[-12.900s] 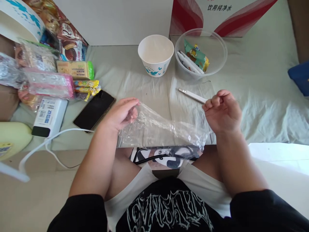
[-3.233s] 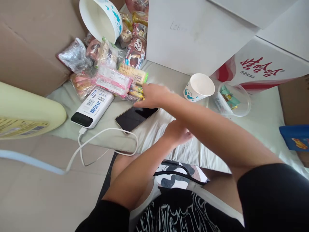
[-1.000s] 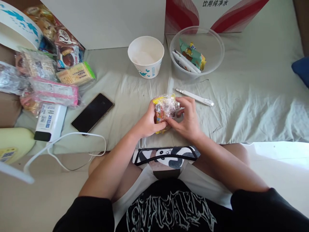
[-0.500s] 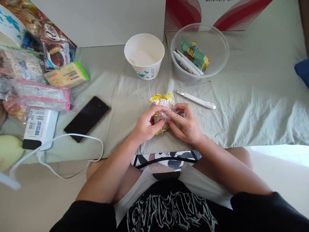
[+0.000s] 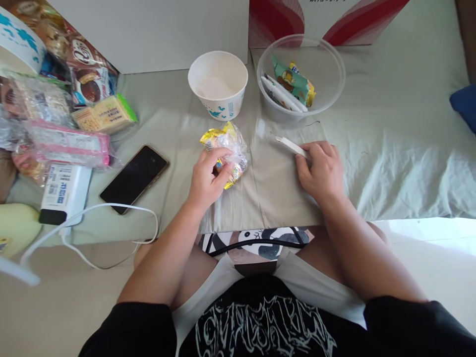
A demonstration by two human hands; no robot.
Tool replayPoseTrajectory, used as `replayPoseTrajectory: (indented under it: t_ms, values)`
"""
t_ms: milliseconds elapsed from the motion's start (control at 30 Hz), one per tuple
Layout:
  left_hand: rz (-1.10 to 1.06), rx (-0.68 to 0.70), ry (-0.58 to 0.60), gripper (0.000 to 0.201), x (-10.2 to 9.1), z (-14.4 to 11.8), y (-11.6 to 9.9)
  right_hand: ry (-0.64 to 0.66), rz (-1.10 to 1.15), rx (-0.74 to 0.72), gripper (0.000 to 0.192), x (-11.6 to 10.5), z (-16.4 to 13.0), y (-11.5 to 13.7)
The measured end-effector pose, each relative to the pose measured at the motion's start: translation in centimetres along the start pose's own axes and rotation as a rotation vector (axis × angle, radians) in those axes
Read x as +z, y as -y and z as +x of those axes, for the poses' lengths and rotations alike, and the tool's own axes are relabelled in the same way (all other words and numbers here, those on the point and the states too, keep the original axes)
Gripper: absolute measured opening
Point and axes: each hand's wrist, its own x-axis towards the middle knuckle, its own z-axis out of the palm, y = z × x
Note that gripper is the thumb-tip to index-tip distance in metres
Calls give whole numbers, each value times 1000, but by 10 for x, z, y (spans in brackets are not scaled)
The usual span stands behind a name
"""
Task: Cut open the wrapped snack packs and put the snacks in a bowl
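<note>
My left hand (image 5: 205,179) is closed, with thumb and fingers pinching a yellow snack packet (image 5: 238,144) that has clear plastic film bunched around it. Part of the packet is covered by the fingers. My right hand (image 5: 323,171) is closed over the rear end of a slim white utility knife (image 5: 292,146), whose tip points up and left. The knife rests on or just above the green cloth. Beyond the hands stand a white paper bowl (image 5: 232,106) and a clear plastic bowl (image 5: 336,94) with several small packets in it.
To the left lie a dark phone (image 5: 134,179), a white power bank (image 5: 76,191) with a white cable (image 5: 147,206), and a heap of wrapped snacks (image 5: 67,144). A large white box (image 5: 159,34) and a red-and-white box (image 5: 277,22) stand along the back.
My right hand has left the packet and moved right to take hold of the utility knife. My left hand has shifted left and slightly away from me with the packet.
</note>
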Motion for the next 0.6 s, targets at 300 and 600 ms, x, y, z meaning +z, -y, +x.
replayPoseTrajectory:
  t_ms: [300, 600]
  values:
    - [65, 108, -55, 28, 14, 0, -1, 548, 1160, 147, 50, 12, -18, 71]
    - [9, 46, -30, 39, 14, -4, -5, 638, 1197, 308, 58, 21, -14, 74]
